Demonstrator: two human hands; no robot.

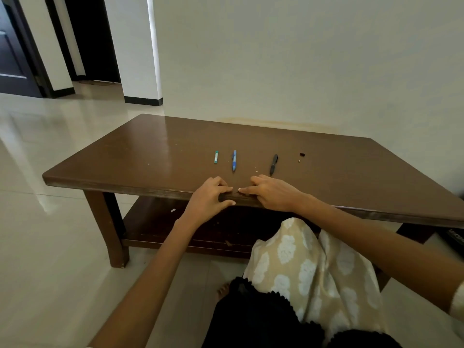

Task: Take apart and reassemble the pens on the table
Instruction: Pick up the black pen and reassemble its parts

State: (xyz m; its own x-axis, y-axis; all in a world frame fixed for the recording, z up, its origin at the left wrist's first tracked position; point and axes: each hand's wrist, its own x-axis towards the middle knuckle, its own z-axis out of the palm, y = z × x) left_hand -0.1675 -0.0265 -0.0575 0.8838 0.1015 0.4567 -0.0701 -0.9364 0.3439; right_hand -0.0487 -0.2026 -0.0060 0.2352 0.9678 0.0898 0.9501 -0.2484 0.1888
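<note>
Head view: my left hand [209, 198] and right hand [270, 193] pinch something thin at the table [100, 162] edge; blue pen [234, 160] and black pen [273, 164] lie beyond. I'd pull straight.

Low brown wooden table [150, 151] at centre, its top worn and flecked, with a lower shelf [155, 222] beneath on square legs. Plain off-white wall [301, 59] from 12 to 3 o'clock (faint yellowish stain just above the table's far edge). Glossy pale tiled floor [50, 222] at 9 o'clock, reflecting light. Dark door [12, 51] and unlit doorway [93, 38] at 10 to 11 o'clock, white pillar [135, 46] with black skirting.
</note>
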